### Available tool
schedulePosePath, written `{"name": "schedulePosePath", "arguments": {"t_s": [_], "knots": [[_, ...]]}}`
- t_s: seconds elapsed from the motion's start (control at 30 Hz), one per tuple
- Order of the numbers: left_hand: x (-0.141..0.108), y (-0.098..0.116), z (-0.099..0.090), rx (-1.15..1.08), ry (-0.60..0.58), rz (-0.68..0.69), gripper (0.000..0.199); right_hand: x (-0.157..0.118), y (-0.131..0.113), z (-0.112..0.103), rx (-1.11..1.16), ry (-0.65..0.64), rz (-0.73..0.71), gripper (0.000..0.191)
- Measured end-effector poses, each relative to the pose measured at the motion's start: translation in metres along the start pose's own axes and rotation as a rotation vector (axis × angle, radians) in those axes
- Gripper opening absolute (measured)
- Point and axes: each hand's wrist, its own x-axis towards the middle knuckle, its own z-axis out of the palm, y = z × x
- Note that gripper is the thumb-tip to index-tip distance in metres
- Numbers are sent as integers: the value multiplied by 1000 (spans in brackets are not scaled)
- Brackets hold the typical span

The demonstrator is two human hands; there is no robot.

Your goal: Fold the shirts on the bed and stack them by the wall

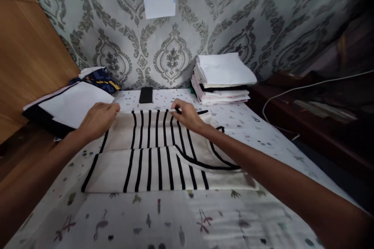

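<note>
At the far edge, hands apart, in pinch grips on the striped garment.

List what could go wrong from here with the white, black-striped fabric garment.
1. The white, black-striped fabric garment could skew: the left hand and right hand pinch only its far edge.
2. Its right end, unheld, may bunch.
3. The black rectangular phone, just beyond that edge, might get knocked.

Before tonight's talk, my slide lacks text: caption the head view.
Left hand and right hand pinch the far edge of a striped garment on a printed sheet.
</note>
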Motion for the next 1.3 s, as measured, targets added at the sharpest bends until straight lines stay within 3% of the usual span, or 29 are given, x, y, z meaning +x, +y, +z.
{"name": "schedulePosePath", "arguments": {"t_s": [0.13, 0.27, 0.47, 0.6, 0.77, 0.9, 1.1, 1.3], "knots": [[-59, 23, 22, -17, -120, 152, 30, -62, -22, 6, -166, -203, -183, 16], [-82, 32, 38, -50, -136, 114, 33, -81, -31, 13, -206, -316, -152, 18], [-84, 23, 39, -125, -107, 116, 35, -82, -14, -18, -220, -324, -78, 36], [-85, 20, 44, -158, -114, 79, 37, -90, 19, -52, -459, -235, 127, 50], [-82, 17, 48, -206, -124, 64, 36, -88, 57, -74, -564, -262, 317, 53], [-81, 14, 50, -228, -74, 8, 40, -84, 71, -77, -547, -239, 325, 39], [-83, 1, 53, -342, -45, -1, 36, -90, 77, -84, -547, -128, 264, 36], [-83, -15, 75, -359, -131, 85, 32, -105, 81, -82, -595, -236, 223, 43]]}}
